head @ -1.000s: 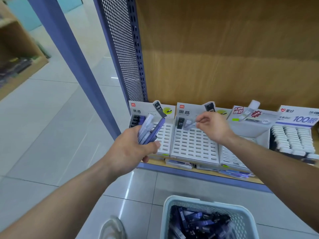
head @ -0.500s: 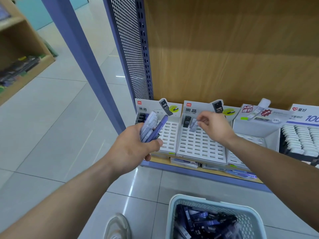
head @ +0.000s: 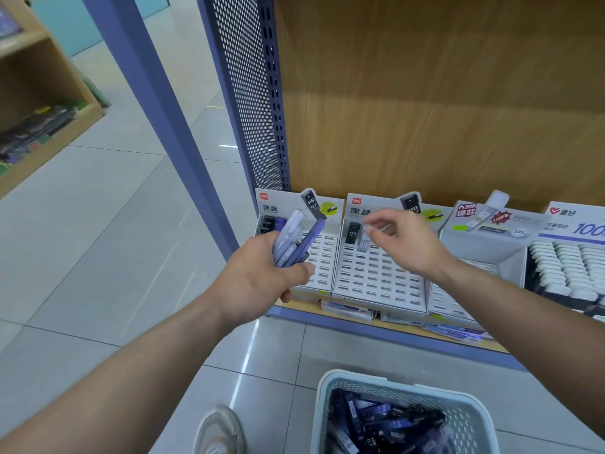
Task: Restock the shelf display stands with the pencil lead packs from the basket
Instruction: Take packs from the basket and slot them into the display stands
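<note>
This was a shop, most likely its stationery aisle. A retail shelf unit stood ahead, with a wood-grain back panel (head: 425, 109), a perforated metal side panel (head: 248, 93) and a blue-edged bottom shelf (head: 393, 335). On that shelf sat slotted display stands (head: 376, 276) with printed brand header cards (head: 281, 204), and at the right a box of white goods (head: 563, 267) under a "100" sign. A plastic basket (head: 327, 404) of pencil lead packs (head: 376, 417) stood near on the glossy tiled floor (head: 98, 240), and a second stocked shelf (head: 42, 93) stood far left.

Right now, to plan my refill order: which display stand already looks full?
The far-right stand, headed 100: white packs fill its rows, while the other three show mostly bare slots.
</note>
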Tool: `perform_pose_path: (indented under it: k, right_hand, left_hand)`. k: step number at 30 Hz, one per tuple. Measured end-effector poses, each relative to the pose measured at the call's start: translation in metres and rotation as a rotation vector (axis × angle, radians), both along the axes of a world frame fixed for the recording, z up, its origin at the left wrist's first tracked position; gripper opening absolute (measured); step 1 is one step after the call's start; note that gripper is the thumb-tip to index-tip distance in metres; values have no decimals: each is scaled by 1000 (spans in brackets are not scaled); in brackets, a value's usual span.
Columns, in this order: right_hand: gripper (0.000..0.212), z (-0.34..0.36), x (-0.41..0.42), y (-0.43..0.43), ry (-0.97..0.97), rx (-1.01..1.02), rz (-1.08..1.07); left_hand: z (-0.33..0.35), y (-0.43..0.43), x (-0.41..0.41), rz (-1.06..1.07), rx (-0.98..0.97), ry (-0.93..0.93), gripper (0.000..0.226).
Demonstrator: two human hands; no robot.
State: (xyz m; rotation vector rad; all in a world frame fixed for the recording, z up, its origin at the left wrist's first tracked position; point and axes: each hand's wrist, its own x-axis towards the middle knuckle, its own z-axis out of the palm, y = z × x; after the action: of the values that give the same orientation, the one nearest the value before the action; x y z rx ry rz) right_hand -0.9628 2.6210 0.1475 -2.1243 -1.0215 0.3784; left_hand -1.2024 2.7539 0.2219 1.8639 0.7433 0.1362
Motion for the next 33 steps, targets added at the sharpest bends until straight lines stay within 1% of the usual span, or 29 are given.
perform_pose_path:
  k: [3, 5, 6, 8, 12, 15, 18, 21, 25, 28, 33]
  right_hand:
    - [17, 35, -24, -2, 270, 156, 91]
    - [21, 54, -40, -2, 440, 215, 162]
    - [21, 61, -47, -3, 494, 238, 200]
    - [16, 69, -58, -3, 530, 290, 248]
    - [4, 71, -65, -2, 556, 334, 270]
    - [5, 69, -58, -5, 535, 344, 225]
    - [7, 66, -46, -9, 482, 373, 152]
    - [3, 63, -33, -14, 470, 403, 90]
    - [13, 52, -11, -22, 423, 420, -27]
    - [12, 41, 5, -27, 315, 328, -103]
    - [11, 16, 26, -29, 1, 85, -162]
  left_hand:
    - [4, -5, 4, -3, -39, 3, 8]
    - [6, -9, 6, -20, -58, -2, 8]
    - [7, -12, 7, -28, -60, -4, 8]
    - [9, -17, 9, -44, -61, -6, 9]
    - [11, -24, 12, -63, -67, -18, 19]
    - [14, -24, 14, -45, -77, -6, 14]
    - [14, -21, 15, -21, -62, 9, 14]
    - [12, -19, 14, -26, -42, 21, 15]
    - [7, -15, 11, -25, 3, 67, 12]
    - [4, -10, 7, -8, 29, 93, 14]
    - [3, -6, 2, 2, 32, 100, 20]
